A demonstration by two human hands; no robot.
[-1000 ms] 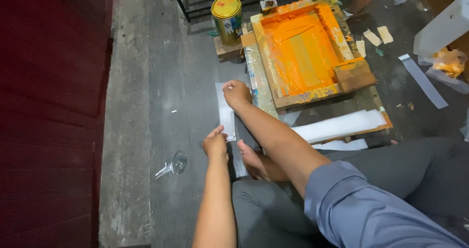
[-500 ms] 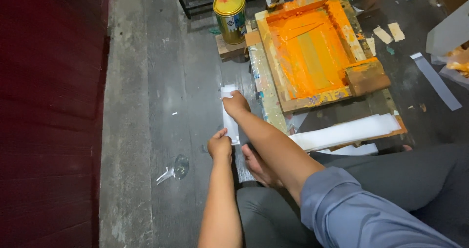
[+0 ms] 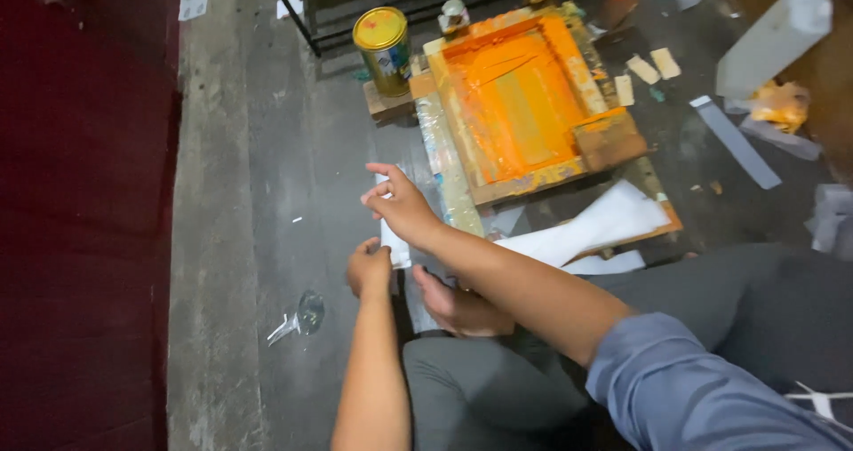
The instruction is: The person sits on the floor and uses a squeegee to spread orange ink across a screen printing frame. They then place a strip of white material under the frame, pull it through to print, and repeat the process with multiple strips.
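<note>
A narrow white sheet (image 3: 394,248) lies lengthwise on the grey floor, just left of a wooden printing frame (image 3: 524,104) smeared with orange ink. My right hand (image 3: 402,204) grips the sheet's far end with thumb and fingers. My left hand (image 3: 368,267) pinches its near end. Most of the sheet is hidden under the two hands. My bare foot (image 3: 458,304) rests on the floor just behind the hands.
A yellow-lidded tin can (image 3: 384,49) stands on a wood block left of the frame. More white sheets (image 3: 595,229) lie below the frame. A dark red wall (image 3: 80,211) runs along the left. A small clear scrap (image 3: 300,316), tape strips and a white bottle (image 3: 773,38) lie around.
Both hands have drawn closer together along the white sheet, and the right hand has lifted its far end. The camera has shifted a little.
</note>
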